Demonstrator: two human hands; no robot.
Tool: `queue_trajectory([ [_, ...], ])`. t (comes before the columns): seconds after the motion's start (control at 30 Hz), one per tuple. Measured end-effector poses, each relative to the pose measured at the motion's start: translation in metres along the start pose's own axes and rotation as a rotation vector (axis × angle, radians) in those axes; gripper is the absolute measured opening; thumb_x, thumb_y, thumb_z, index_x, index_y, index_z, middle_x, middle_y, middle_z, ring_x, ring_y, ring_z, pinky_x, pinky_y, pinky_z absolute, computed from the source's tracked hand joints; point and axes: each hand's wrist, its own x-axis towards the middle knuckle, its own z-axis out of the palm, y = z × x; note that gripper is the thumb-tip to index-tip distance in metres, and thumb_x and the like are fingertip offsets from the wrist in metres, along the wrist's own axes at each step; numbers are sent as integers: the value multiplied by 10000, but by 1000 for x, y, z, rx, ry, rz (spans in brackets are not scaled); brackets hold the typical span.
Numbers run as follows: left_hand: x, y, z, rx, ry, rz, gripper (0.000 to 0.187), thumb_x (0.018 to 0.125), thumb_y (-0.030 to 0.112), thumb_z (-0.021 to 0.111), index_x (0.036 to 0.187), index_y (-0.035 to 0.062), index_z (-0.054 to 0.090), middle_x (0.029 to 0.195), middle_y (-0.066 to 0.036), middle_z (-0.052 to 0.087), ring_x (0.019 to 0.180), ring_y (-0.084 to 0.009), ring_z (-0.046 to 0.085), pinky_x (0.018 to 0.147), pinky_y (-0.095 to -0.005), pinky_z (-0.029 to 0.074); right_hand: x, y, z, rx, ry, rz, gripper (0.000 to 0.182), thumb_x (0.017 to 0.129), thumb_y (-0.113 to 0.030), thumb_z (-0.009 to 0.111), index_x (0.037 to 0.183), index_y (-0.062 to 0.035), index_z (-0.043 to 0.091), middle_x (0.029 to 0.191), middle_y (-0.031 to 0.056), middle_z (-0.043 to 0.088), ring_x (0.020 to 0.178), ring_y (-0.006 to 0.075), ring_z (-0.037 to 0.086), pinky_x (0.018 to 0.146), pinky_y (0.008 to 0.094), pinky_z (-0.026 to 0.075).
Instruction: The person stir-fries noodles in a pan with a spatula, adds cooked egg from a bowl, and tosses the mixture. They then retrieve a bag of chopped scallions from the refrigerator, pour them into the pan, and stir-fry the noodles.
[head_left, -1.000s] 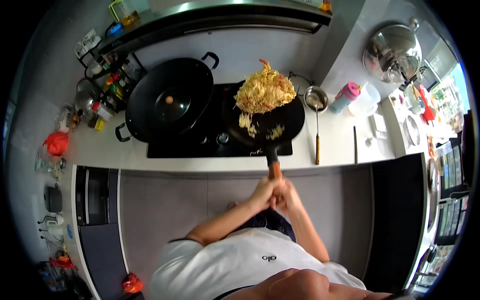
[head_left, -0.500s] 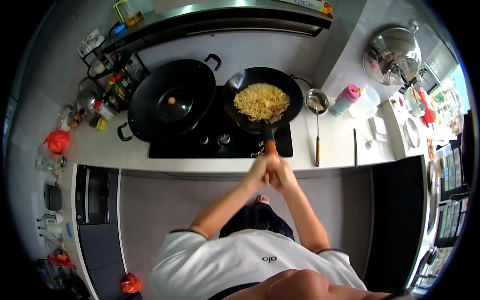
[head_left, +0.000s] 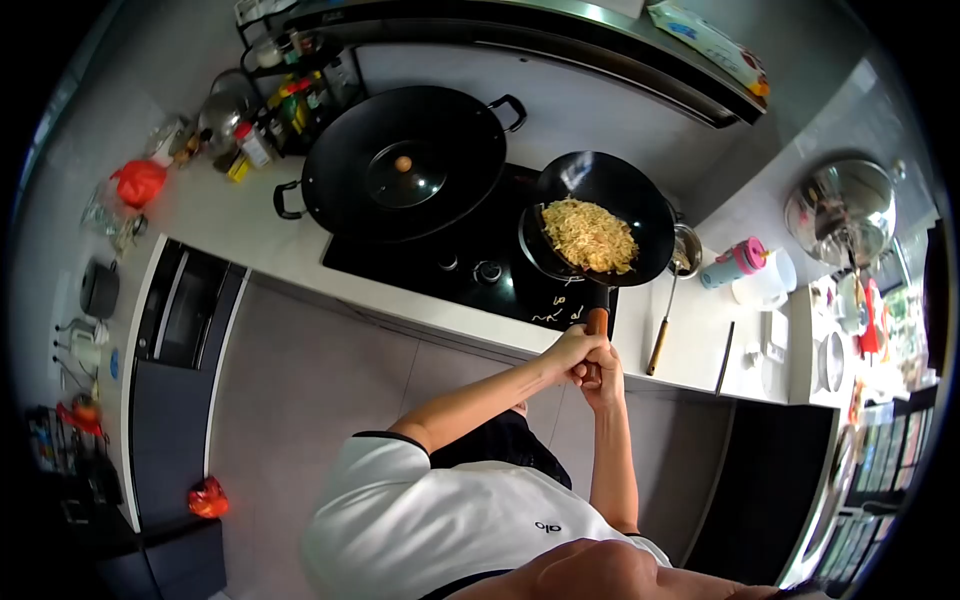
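Both my hands are closed around the brown wooden handle (head_left: 598, 320) of a black wok (head_left: 652, 225). My left hand (head_left: 572, 350) is nearer the pan, and my right hand (head_left: 603, 382) is clasped against it, partly covering the grip. Fried noodles (head_left: 590, 237) lie heaped toward the near left side of the wok. The pan sits off-centre to the right of its burner, and the burner's ring shows at its left edge. A few noodle strands (head_left: 562, 310) are scattered on the black cooktop (head_left: 440, 268).
A larger black wok (head_left: 340, 190) with a small round brown item (head_left: 403, 163) stands left. Close to the noodle wok's right lies a ladle (head_left: 664, 330), then a pink-lidded cup (head_left: 740, 262) and a dark stick (head_left: 725, 358). The range hood (head_left: 560, 50) hangs above.
The noodle wok has shifted right relative to the stove, with both hands still gripping its handle. Its noodles are bunched more tightly. The head view has turned, so the counter slants.
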Motion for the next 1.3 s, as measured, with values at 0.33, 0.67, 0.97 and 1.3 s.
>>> queue_trajectory([
  [0.33,24,9,-45,8,-21,-20,227,777,202,590,891,22,510,583,-42,522,303,-88,443,239,-236,358,41,24,8,-16,39,-2,254,759,-61,500,1003,5,465,646,55,512,471,133,508,374,257,439],
  [0.67,29,23,-167,340,-292,36,273,887,194,587,1075,-4,597,1013,-75,642,883,-140,615,772,-293,508,44,37,8,-57,69,56,394,864,-297,535,1121,-2,487,686,46,482,479,127,480,383,252,437],
  [0.97,229,79,-318,1246,929,1101,18,840,49,570,849,44,585,854,-133,609,825,-308,609,722,-392,478,35,48,-12,208,42,189,816,890,-659,259,1345,14,329,871,168,581,723,297,631,544,366,546],
  [1.3,352,123,-362,1227,803,926,37,797,44,600,806,36,566,794,-141,568,790,-315,578,719,-391,461,-1,55,-62,244,202,144,745,904,-631,283,1326,-25,377,976,185,601,807,322,636,599,406,555],
])
